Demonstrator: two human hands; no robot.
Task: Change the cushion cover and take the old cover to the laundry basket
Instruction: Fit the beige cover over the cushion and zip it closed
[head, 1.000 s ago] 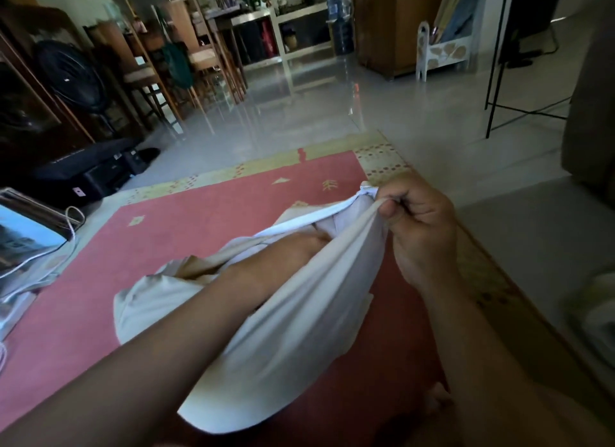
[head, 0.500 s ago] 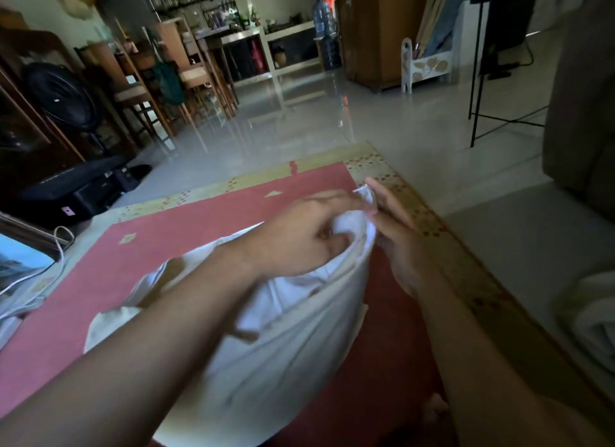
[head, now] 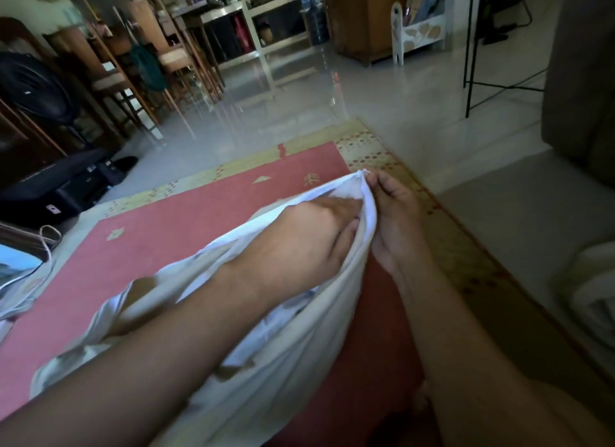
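Limp, light cushion cover [head: 296, 356] across lower centre over red rug [head: 166, 233]; right grip [head: 396, 223] pinching its top corner, left grip [head: 299, 240] buried inside, state impossible to tell; likely best held at seams.

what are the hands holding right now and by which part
The white cover: the right hand pinches its top corner; the left hand curls its fingers into the cloth just beside that corner.

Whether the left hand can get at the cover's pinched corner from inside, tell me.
Probably yes: the left hand has its fingers tucked into the white cover, just below the corner that the right hand pinches; only loose cloth lies between.
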